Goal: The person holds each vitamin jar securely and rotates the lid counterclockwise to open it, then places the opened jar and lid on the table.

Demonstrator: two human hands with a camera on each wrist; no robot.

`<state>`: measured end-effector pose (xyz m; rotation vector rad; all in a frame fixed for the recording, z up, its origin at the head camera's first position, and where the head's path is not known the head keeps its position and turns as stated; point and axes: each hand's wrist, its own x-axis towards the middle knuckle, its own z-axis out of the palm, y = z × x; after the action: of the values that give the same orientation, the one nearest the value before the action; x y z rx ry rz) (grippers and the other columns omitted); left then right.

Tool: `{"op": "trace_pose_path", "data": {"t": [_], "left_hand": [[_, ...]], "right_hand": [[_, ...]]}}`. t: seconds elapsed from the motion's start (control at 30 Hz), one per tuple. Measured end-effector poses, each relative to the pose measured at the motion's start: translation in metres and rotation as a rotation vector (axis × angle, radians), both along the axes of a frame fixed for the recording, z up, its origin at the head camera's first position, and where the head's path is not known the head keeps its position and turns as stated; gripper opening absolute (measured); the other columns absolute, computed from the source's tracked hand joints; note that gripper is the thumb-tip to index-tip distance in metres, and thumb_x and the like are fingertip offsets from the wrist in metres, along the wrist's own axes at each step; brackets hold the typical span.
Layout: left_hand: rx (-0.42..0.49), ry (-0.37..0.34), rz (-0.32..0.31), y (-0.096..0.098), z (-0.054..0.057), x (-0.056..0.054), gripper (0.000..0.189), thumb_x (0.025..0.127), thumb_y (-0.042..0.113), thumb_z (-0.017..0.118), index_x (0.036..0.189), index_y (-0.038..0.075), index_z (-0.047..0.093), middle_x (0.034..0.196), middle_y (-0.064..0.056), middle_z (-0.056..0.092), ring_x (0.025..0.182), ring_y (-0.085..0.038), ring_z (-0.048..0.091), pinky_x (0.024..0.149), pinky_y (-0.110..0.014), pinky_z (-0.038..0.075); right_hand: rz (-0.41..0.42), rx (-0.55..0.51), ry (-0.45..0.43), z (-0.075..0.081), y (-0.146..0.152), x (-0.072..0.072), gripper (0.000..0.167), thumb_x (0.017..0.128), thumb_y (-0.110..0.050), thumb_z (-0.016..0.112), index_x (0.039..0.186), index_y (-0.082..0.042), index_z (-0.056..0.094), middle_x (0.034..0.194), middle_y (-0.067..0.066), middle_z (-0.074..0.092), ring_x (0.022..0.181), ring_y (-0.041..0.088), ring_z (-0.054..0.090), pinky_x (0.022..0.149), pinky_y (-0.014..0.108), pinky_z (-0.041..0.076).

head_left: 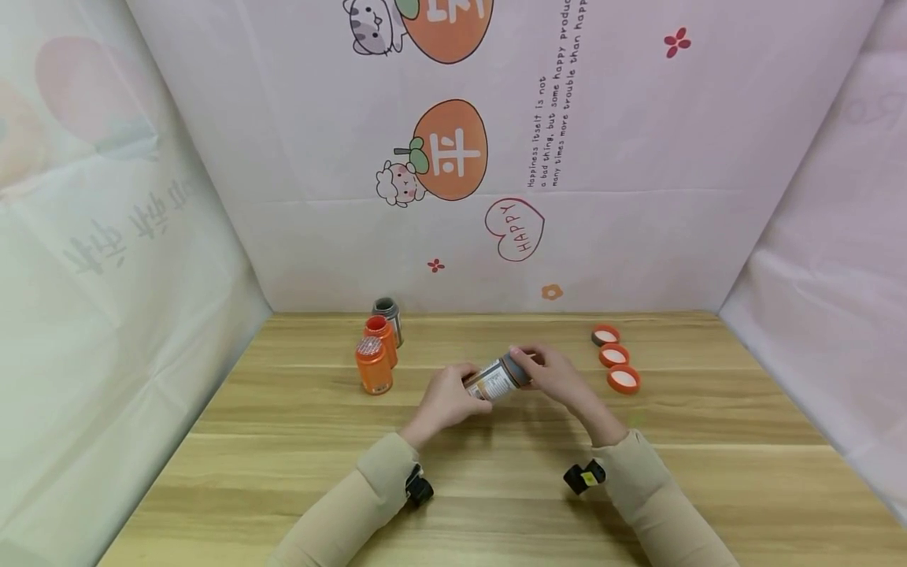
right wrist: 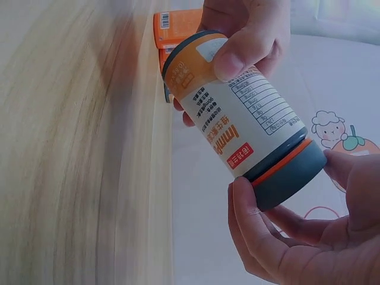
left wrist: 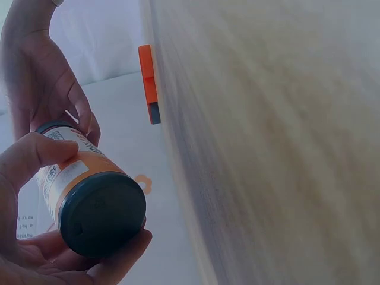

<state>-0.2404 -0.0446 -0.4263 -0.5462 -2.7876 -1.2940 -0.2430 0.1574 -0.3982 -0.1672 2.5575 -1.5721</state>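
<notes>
Gripping a bottle [head_left: 497,378] sideways just above the table [head_left: 496,488], left hand [head_left: 446,398] wraps the base, right hand [head_left: 560,378] pinches its dark cap [right wrist: 288,175], whose label only the right wrist view reads; beyond, three bottles [head_left: 375,354] left, three lids [head_left: 613,356] right.

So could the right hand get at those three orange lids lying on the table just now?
Probably yes. The three orange lids lie in the open just past the right hand, nothing between. But that hand grips the cap end of the bottle, so it would need to let go first.
</notes>
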Motion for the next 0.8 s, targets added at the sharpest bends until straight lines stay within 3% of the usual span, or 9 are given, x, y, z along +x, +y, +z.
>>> {"op": "trace_pose_path", "data": {"t": [0.17,0.37,0.67,0.8], "left_hand": [[0.0,0.003,0.0,0.0011,0.0,0.0018,0.043,0.062,0.019,0.081,0.102,0.01,0.068,0.086,-0.001,0.066,0.07,-0.01,0.055,0.062,-0.024,0.046],[-0.008,0.037,-0.007,0.0029,0.0007,0.0035,0.042,0.061,0.018,0.081,0.099,0.01,0.069,0.082,0.001,0.066,0.068,-0.008,0.054,0.061,-0.023,0.045],[-0.022,0.017,-0.012,0.0049,0.0058,0.0073,0.047,0.06,0.019,0.08,0.105,0.011,0.07,0.086,0.0,0.068,0.069,-0.009,0.055,0.062,-0.023,0.046],[-0.021,0.008,-0.017,0.0069,0.0066,0.0081,0.048,0.061,0.017,0.08,0.107,0.01,0.069,0.087,0.0,0.068,0.07,-0.009,0.055,0.062,-0.022,0.046]], "right_hand": [[-0.008,0.032,0.015,-0.0003,-0.0028,0.0008,0.06,0.093,-0.052,0.05,0.126,-0.002,0.055,0.114,0.021,0.059,0.091,0.024,0.063,0.077,0.039,0.056],[-0.029,0.078,0.094,-0.0018,-0.008,0.0044,0.048,0.097,-0.041,0.049,0.119,0.001,0.058,0.105,0.021,0.062,0.081,0.021,0.063,0.071,0.04,0.057],[-0.053,0.185,0.125,-0.0024,-0.0089,0.0077,0.056,0.095,-0.05,0.047,0.112,0.002,0.058,0.093,0.016,0.063,0.069,0.017,0.062,0.065,0.037,0.057],[-0.049,0.177,0.131,-0.0018,-0.0083,0.0079,0.052,0.096,-0.047,0.047,0.11,0.001,0.059,0.091,0.016,0.063,0.068,0.016,0.062,0.065,0.037,0.057]]}}
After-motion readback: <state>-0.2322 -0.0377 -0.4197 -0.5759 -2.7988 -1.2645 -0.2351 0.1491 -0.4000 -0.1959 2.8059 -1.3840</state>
